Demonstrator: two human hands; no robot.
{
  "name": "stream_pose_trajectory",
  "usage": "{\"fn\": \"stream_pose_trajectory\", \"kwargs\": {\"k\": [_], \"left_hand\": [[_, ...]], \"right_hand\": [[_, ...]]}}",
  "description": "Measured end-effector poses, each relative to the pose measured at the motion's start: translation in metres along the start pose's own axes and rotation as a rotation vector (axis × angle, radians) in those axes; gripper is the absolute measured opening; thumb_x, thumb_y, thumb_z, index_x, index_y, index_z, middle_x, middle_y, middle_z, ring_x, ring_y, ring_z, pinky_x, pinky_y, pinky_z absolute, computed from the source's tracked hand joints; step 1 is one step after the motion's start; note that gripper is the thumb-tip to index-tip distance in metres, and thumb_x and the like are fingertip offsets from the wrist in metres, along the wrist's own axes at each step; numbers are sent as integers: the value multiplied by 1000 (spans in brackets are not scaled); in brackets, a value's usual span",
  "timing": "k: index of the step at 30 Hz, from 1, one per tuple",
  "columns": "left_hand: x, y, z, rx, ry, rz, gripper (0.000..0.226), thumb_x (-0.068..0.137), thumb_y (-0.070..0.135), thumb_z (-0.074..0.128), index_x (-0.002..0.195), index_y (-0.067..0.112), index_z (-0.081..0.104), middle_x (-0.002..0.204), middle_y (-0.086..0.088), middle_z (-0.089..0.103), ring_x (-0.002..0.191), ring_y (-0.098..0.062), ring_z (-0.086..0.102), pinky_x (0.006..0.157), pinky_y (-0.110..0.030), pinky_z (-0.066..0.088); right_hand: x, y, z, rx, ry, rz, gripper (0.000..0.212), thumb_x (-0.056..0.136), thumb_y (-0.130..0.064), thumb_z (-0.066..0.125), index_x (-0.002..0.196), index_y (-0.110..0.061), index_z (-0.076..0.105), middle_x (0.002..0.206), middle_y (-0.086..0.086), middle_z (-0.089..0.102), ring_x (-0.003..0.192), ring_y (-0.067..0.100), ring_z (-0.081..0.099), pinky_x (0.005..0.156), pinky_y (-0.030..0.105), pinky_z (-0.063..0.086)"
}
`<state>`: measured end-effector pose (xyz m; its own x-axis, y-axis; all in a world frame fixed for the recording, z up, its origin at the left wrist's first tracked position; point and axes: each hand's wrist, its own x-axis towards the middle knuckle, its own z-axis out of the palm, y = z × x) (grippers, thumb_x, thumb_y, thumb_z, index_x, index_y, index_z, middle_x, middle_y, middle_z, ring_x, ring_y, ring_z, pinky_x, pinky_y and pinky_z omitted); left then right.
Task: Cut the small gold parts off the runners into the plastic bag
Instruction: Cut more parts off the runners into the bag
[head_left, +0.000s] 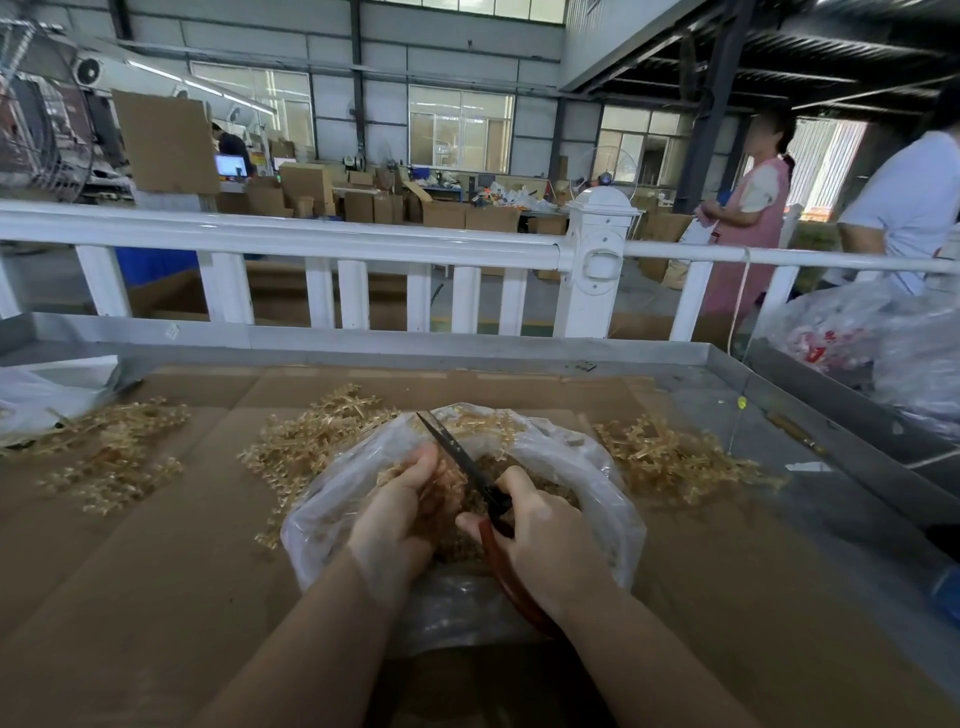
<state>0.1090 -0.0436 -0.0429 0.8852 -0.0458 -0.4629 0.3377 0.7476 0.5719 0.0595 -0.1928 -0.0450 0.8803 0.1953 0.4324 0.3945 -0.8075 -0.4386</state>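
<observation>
Leftmost on the cardboard-covered desk (156, 571) lies a loose heap of gold runners (111, 449), with another heap (311, 441) just behind the clear plastic bag (587, 467). Over the bag's open mouth, the left hand (402, 512) is curled around a gold runner piece. Beside it, the right hand (545, 540) grips red-handled scissors (470, 467), blades pointing away and nearly closed. Cut gold parts (550, 491) fill the bag. Further right, a third heap (670, 457) lies.

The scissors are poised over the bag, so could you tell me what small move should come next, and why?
Probably close the scissors on the runner held in the left hand: the right hand grips the handles and the plastic bag lies open beneath to catch parts.
</observation>
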Motion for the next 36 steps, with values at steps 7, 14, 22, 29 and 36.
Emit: {"fn": "stream_pose_trajectory", "kwargs": {"k": [7, 14, 22, 29, 36], "left_hand": [[-7, -1, 5, 113, -36, -22, 27, 88, 20, 65, 113, 11, 67, 100, -14, 72, 87, -28, 70, 71, -40, 55], [-10, -5, 4, 173, -45, 26, 38, 85, 14, 64, 121, 1, 63, 128, -20, 61, 120, -34, 58, 104, -49, 45], [-16, -9, -3, 257, -75, 20, 34, 86, 12, 62, 116, -4, 61, 126, -24, 60, 112, -35, 57, 97, -48, 48], [-15, -10, 4, 218, -32, 52, 27, 88, 11, 62, 114, 3, 65, 110, -18, 70, 93, -31, 68, 69, -43, 53], [-14, -10, 2, 208, -93, 29, 27, 84, 11, 64, 110, 4, 64, 103, -16, 70, 84, -30, 70, 65, -42, 54]], "right_hand": [[0, -1, 1, 22, 2, 2, 31, 88, -57, 53, 93, -29, 41, 77, -11, 57, 70, 6, 56, 58, 14, 38], [1, 0, 0, 47, -32, 28, 31, 88, -56, 53, 96, -28, 41, 85, -7, 60, 78, 9, 58, 63, 19, 40], [-3, 3, 2, 21, -58, 34, 30, 87, -58, 53, 96, -33, 39, 90, -12, 58, 81, 2, 54, 60, 9, 34], [-3, 3, 2, 16, -42, 43, 31, 87, -58, 53, 94, -32, 39, 90, -11, 57, 81, 5, 54, 63, 13, 36], [0, 3, 1, 19, -60, 69, 32, 87, -59, 53, 92, -31, 37, 90, -9, 58, 82, 8, 54, 61, 17, 33]]}}
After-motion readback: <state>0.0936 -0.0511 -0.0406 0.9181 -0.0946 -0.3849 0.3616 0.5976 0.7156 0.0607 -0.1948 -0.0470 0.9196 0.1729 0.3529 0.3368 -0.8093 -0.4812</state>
